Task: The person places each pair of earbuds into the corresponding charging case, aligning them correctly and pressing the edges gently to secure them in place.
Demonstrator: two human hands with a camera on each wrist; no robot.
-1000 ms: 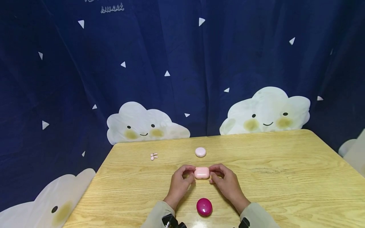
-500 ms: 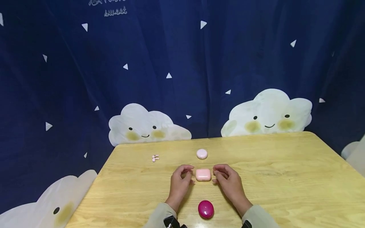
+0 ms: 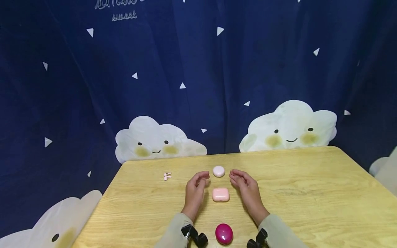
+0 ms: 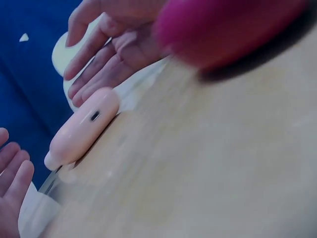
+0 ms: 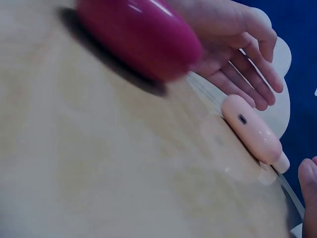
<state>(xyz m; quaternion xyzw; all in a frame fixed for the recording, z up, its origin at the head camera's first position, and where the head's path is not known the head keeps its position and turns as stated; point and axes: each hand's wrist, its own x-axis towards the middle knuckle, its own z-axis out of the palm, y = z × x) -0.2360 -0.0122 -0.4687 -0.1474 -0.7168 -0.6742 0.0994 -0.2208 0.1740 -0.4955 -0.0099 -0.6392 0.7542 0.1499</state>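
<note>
On the table, a pale pink round case (image 3: 219, 171) lies between my two hands, touched by neither. My left hand (image 3: 196, 191) is just left of it and my right hand (image 3: 247, 191) just right, both with relaxed, slightly bent fingers. Nearer me sits a pink rectangular earbud case (image 3: 221, 195), its small charging port (image 4: 94, 115) visible in the left wrist view. Closest to me is a magenta round case (image 3: 224, 234), which looms large and blurred in both wrist views. A pair of pale pink earbuds (image 3: 167, 176) lies at the back left.
The wooden table (image 3: 310, 193) has its far edge against a dark blue curtain (image 3: 198, 69) printed with white clouds and triangles. A black wrist camera mount (image 3: 194, 235) sits on the left sleeve, another (image 3: 258, 239) on the right.
Both hands have come off the sides of the pink rectangular case and moved forward to either side of the pale pink round case. The cases stay in place on the table.
</note>
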